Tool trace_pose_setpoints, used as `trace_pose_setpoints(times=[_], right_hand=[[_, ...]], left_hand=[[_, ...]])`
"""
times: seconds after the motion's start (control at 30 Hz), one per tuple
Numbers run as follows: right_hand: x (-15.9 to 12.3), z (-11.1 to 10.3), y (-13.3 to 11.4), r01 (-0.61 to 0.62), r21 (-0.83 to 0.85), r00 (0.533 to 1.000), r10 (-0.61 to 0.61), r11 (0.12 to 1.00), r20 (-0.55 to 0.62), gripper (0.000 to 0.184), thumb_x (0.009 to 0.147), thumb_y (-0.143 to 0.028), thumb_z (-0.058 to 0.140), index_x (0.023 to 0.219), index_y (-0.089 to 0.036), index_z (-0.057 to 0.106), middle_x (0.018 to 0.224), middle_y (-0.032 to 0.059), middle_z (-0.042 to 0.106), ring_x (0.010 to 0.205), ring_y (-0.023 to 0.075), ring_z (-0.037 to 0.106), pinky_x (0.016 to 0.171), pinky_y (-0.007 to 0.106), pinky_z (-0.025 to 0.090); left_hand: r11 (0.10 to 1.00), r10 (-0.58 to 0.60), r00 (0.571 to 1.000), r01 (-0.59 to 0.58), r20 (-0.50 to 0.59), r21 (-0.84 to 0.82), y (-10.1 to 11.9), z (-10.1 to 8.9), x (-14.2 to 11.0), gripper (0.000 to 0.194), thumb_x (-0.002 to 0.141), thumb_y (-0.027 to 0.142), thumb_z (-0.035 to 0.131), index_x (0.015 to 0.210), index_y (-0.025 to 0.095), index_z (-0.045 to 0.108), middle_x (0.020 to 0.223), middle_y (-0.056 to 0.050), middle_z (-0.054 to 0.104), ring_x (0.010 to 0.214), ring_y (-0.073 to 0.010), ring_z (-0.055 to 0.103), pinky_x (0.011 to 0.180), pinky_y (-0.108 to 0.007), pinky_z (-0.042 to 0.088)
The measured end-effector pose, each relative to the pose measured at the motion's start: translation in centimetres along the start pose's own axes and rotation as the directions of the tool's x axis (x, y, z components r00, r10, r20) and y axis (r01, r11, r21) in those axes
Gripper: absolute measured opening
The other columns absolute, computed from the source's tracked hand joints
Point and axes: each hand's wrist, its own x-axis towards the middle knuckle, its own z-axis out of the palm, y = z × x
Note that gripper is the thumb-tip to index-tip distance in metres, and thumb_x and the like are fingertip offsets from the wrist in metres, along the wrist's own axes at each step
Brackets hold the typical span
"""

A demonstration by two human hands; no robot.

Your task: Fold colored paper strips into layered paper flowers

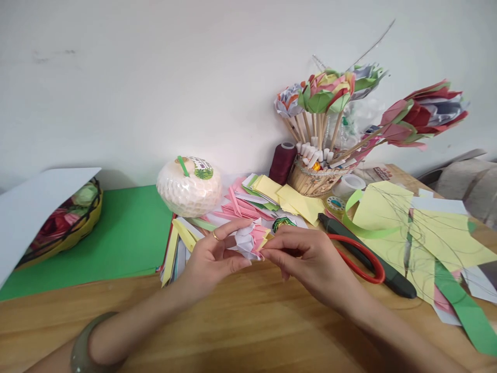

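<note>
A small folded paper flower in white, pink and yellow is held up over the front of the wooden table. My left hand, with a ring on one finger, grips its white side between thumb and fingers. At the yellow-tipped side, my right hand pinches the flower's edge; its fingertips are partly hidden. Just behind the hands lie pink folded paper strips and yellow paper pieces. Scissors with a red handle rest right beside my right hand.
A plastic-wrapped coconut stands behind my left hand. Finished paper flowers on sticks fill a basket near a dark thread spool. Green sheets and another basket lie left; loose paper and wire spread right.
</note>
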Motion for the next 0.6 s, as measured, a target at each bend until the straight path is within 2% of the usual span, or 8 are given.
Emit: trace_pose_setpoints(times=[0.13, 0.3, 0.6], right_hand=[[-0.07, 0.26, 0.26, -0.031, 0.030, 0.998, 0.032, 0.999, -0.045, 0.015, 0.079, -0.017, 0.061, 0.066, -0.016, 0.068, 0.059, -0.0021, 0.054, 0.043, 0.0063, 0.047, 0.041, 0.018, 0.037], [0.02, 0.48, 0.16, -0.012, -0.030, 0.995, 0.009, 0.999, -0.102, 0.016, 0.075, -0.013, 0.064, 0.060, -0.017, 0.066, 0.055, -0.0032, 0.055, 0.047, 0.0080, 0.047, 0.045, 0.020, 0.036], [0.12, 0.79, 0.38, -0.021, -0.082, 0.990, 0.009, 0.996, -0.144, 0.015, 0.072, -0.011, 0.067, 0.058, -0.016, 0.064, 0.056, -0.0029, 0.057, 0.051, 0.0093, 0.048, 0.046, 0.021, 0.034]], left_hand=[[0.999, -0.035, 0.999, 0.035, -0.017, 0.031, 0.20, 0.10, 0.00, 0.046, 0.065, 0.013, 0.075, 0.106, 0.031, 0.065, 0.116, -0.002, 0.063, 0.097, -0.0189, 0.061, 0.083, -0.031, 0.050], [0.996, -0.066, 0.997, 0.068, -0.044, 0.054, 0.37, 0.29, -0.02, 0.046, 0.061, 0.015, 0.077, 0.104, 0.027, 0.066, 0.115, -0.005, 0.063, 0.095, -0.0214, 0.062, 0.082, -0.034, 0.051], [0.991, -0.101, 0.994, 0.105, -0.052, 0.086, 0.20, 0.24, -0.20, 0.048, 0.064, 0.018, 0.076, 0.109, 0.029, 0.064, 0.114, -0.004, 0.064, 0.090, -0.0181, 0.060, 0.080, -0.031, 0.051]])
